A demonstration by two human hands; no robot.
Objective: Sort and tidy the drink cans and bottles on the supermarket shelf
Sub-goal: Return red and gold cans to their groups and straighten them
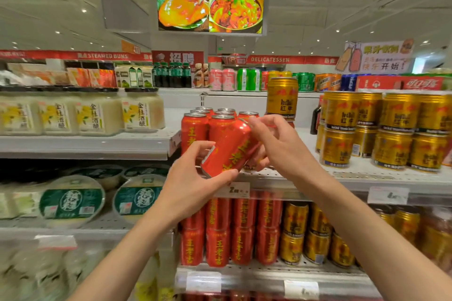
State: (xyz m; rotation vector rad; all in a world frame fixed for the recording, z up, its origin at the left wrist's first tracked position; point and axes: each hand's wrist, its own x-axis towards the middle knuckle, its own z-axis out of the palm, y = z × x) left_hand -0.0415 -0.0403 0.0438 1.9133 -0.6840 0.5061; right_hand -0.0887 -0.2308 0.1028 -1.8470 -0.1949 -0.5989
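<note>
A red can with yellow characters [228,148] is tilted in front of the upper shelf, top end up and to the right. My left hand [193,178] grips its lower end from below. My right hand [274,144] holds its upper end, fingers curled over the rim. Behind it stands a group of upright red cans [195,129]. A lone gold can [281,98] stands just behind and to the right of them. Stacked gold cans [381,129] fill the shelf's right side.
The white perforated shelf [354,173] carries price tags on its front edge. Below it are rows of red cans [230,230] and gold cans [305,234]. Jars with pale contents [97,112] and green-lidded tubs [73,200] occupy the left shelves. Assorted bottles and cans line the far shelf.
</note>
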